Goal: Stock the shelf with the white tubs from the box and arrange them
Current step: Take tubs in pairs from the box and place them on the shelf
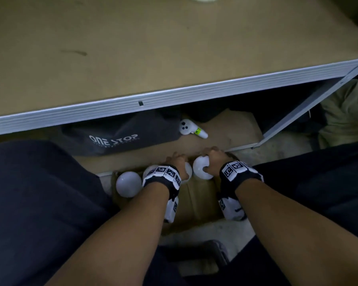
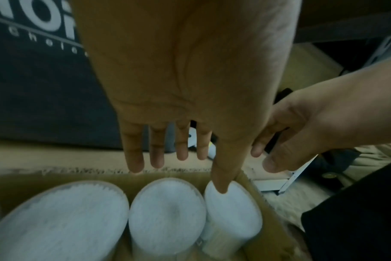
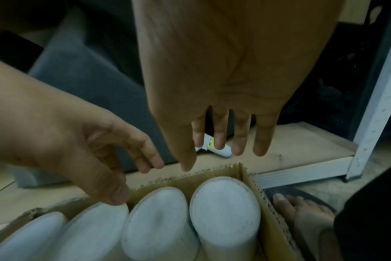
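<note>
Several white tubs stand lid-up in a row along the far wall of an open cardboard box (image 1: 198, 201) on the floor. My left hand (image 1: 180, 162) hovers over one tub (image 1: 188, 171), fingers extended (image 2: 134, 159), thumb tip down at a lid (image 2: 232, 208); whether it touches, I cannot tell. My right hand (image 1: 212, 159) is above the rightmost tub (image 1: 201, 169), fingers straight (image 3: 260, 141) and spread over the box's far corner, holding nothing. Two more tubs (image 1: 128, 183) sit to the left. The beige shelf board (image 1: 132, 48) is above, beyond the box.
The shelf's white metal front edge (image 1: 174, 93) and upright (image 1: 310, 104) overhang the box. On the lower board lie a dark bag (image 1: 116, 139) printed ONE STOP and a white controller (image 1: 189, 129). My knees flank the box; a sandalled foot (image 3: 301, 211) is beside it.
</note>
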